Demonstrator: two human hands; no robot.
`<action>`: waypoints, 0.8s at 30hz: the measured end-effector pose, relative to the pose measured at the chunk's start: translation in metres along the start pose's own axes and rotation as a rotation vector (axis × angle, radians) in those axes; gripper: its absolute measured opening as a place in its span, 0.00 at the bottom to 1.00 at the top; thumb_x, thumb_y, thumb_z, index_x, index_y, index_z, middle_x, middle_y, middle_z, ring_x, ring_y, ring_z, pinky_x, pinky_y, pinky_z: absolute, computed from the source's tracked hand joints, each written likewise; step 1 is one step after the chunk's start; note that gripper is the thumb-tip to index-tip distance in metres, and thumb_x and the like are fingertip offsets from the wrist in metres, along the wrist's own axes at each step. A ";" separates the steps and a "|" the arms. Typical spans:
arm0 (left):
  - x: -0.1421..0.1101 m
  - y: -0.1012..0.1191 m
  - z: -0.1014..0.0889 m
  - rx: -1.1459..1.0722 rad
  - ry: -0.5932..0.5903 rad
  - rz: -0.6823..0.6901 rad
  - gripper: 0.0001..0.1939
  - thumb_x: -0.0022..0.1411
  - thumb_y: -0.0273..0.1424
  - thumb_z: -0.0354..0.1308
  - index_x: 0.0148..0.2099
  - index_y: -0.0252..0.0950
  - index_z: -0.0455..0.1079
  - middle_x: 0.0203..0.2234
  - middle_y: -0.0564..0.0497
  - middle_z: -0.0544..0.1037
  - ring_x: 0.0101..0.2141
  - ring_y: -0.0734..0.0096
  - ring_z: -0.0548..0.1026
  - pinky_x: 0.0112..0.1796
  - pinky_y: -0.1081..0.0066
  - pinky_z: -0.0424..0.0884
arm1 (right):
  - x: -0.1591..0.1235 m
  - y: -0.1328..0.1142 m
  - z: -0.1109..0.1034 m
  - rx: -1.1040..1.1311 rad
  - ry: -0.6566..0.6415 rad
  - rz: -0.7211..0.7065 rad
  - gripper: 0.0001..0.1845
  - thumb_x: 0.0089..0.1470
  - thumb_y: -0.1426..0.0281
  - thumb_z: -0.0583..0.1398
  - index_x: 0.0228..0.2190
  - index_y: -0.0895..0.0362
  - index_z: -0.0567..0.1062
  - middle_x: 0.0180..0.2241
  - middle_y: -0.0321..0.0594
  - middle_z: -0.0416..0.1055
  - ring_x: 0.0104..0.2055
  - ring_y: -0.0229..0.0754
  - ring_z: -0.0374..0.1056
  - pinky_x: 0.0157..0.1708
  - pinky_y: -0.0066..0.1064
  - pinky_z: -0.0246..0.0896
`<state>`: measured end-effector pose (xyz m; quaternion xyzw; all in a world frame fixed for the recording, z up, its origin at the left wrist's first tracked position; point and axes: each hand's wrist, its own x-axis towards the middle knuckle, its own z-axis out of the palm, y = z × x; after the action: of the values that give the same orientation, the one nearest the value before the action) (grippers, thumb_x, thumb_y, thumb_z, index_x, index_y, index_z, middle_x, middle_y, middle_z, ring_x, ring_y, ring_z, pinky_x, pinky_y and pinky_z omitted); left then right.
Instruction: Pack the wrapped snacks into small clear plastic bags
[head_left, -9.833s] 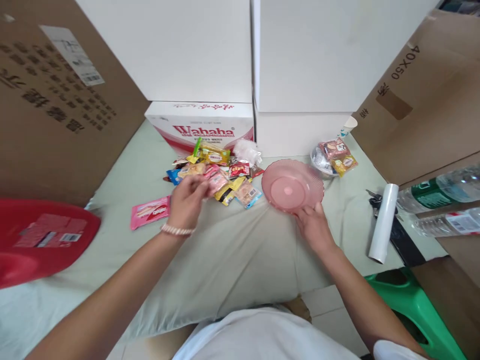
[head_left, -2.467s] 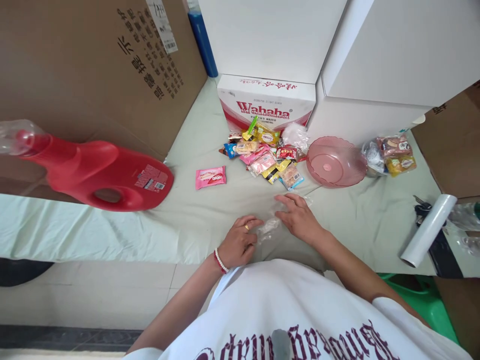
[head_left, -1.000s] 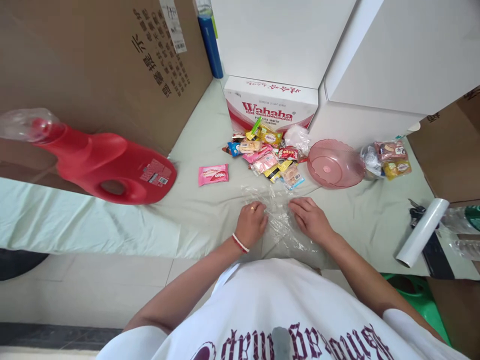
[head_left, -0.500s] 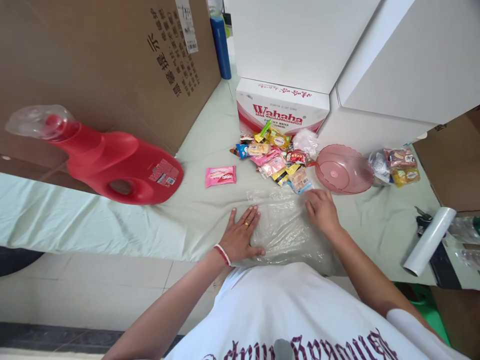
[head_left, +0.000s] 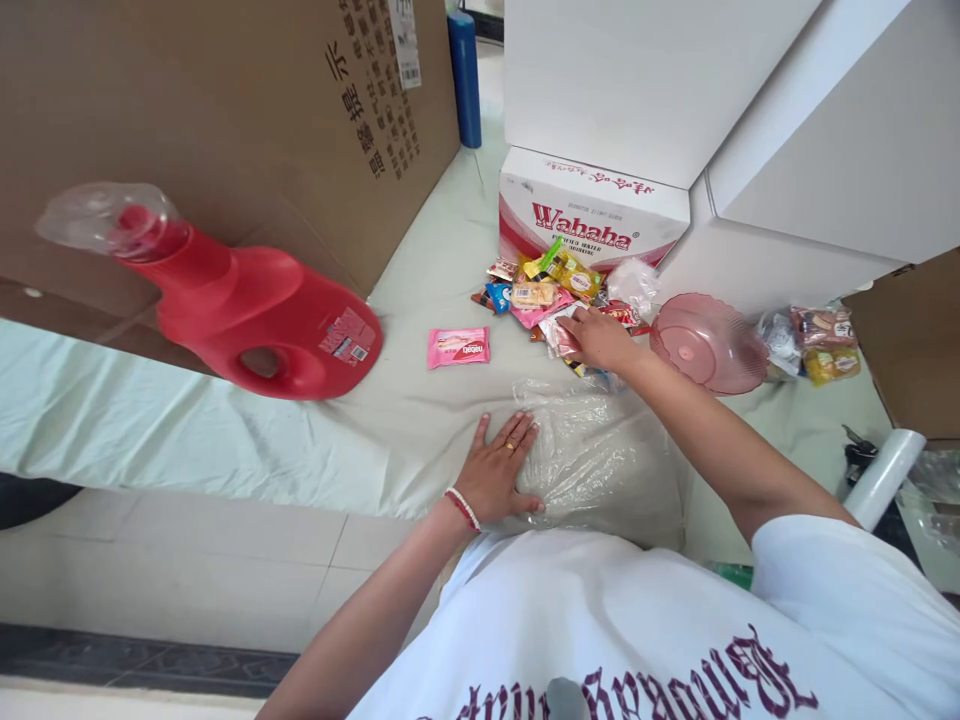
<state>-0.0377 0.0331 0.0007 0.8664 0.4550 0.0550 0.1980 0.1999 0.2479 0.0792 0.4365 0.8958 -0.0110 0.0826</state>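
Observation:
My left hand (head_left: 497, 470) lies flat with fingers spread on the left part of a clear plastic bag (head_left: 600, 450) at the table's front edge. My right hand (head_left: 604, 340) reaches over a pile of wrapped snacks (head_left: 534, 294). Its fingers are stretched out, with the tips on a pink-and-white snack packet (head_left: 556, 335) partly hidden beneath them; no firm grip shows. Apart from the pile, to the left, a pink snack packet (head_left: 458, 347) lies flat on the cloth. Right of the pile stands a pink see-through bowl (head_left: 709, 345).
A red jug (head_left: 277, 320) and a big brown carton (head_left: 225, 120) stand left. Behind the pile are a Wahaha box (head_left: 592, 210) and white boxes (head_left: 645, 80). More wrapped snacks (head_left: 823, 340) and a white roll (head_left: 886, 478) lie right. A blue cylinder (head_left: 465, 80) stands at the back.
My right hand has moved from the plastic bag's upper right forward and left onto the snack pile. My left hand stays on the bag. The view has shifted slightly.

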 end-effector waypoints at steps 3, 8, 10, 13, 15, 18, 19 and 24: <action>0.000 0.000 0.000 0.000 0.007 0.004 0.63 0.52 0.67 0.56 0.76 0.34 0.41 0.74 0.37 0.47 0.72 0.45 0.47 0.67 0.40 0.23 | -0.011 0.007 -0.007 0.010 -0.101 0.050 0.38 0.54 0.57 0.68 0.61 0.59 0.68 0.52 0.56 0.70 0.55 0.61 0.65 0.48 0.43 0.61; -0.001 -0.001 0.001 0.012 0.007 0.013 0.63 0.51 0.66 0.59 0.76 0.36 0.42 0.74 0.37 0.48 0.72 0.44 0.46 0.67 0.39 0.25 | 0.006 0.009 -0.030 0.082 -0.047 -0.004 0.28 0.61 0.57 0.61 0.58 0.59 0.73 0.53 0.53 0.71 0.54 0.58 0.64 0.48 0.42 0.60; 0.000 -0.001 0.001 0.023 0.009 0.006 0.63 0.50 0.65 0.60 0.76 0.36 0.42 0.73 0.37 0.49 0.72 0.43 0.46 0.67 0.39 0.26 | 0.024 0.003 -0.034 0.047 0.062 -0.078 0.21 0.65 0.66 0.55 0.57 0.57 0.74 0.54 0.52 0.71 0.54 0.56 0.63 0.49 0.43 0.57; 0.000 -0.001 0.001 0.019 0.001 -0.004 0.63 0.50 0.64 0.61 0.76 0.37 0.43 0.73 0.37 0.50 0.72 0.43 0.46 0.67 0.40 0.27 | 0.048 -0.009 -0.028 -0.038 0.132 -0.150 0.21 0.65 0.74 0.51 0.53 0.57 0.76 0.55 0.51 0.70 0.56 0.58 0.60 0.51 0.47 0.54; 0.000 -0.001 0.001 0.004 -0.007 -0.008 0.62 0.50 0.64 0.60 0.76 0.36 0.44 0.73 0.37 0.50 0.72 0.43 0.47 0.67 0.40 0.25 | 0.055 -0.014 -0.020 -0.069 0.166 -0.162 0.19 0.66 0.73 0.50 0.49 0.59 0.78 0.56 0.53 0.69 0.58 0.60 0.57 0.52 0.50 0.51; 0.000 0.000 0.001 -0.004 0.001 -0.009 0.62 0.51 0.65 0.59 0.76 0.36 0.44 0.73 0.37 0.49 0.72 0.45 0.48 0.68 0.41 0.24 | 0.055 -0.014 -0.012 -0.046 0.208 -0.166 0.19 0.69 0.70 0.48 0.43 0.60 0.79 0.54 0.53 0.70 0.58 0.60 0.55 0.53 0.50 0.49; 0.000 0.000 0.002 -0.003 0.009 -0.008 0.62 0.51 0.65 0.59 0.76 0.36 0.43 0.73 0.37 0.49 0.72 0.45 0.47 0.68 0.41 0.24 | 0.053 -0.012 -0.012 -0.021 0.233 -0.142 0.20 0.69 0.69 0.48 0.42 0.60 0.79 0.53 0.53 0.70 0.57 0.59 0.55 0.53 0.50 0.49; -0.001 -0.001 0.002 -0.002 0.026 0.007 0.61 0.51 0.65 0.59 0.76 0.37 0.44 0.73 0.37 0.50 0.72 0.44 0.47 0.68 0.40 0.26 | 0.054 -0.002 -0.030 0.119 0.333 -0.070 0.21 0.69 0.67 0.48 0.43 0.61 0.78 0.46 0.52 0.72 0.51 0.55 0.60 0.49 0.45 0.55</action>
<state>-0.0382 0.0319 -0.0013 0.8671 0.4545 0.0674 0.1927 0.1617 0.2918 0.1005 0.4048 0.9097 0.0057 -0.0931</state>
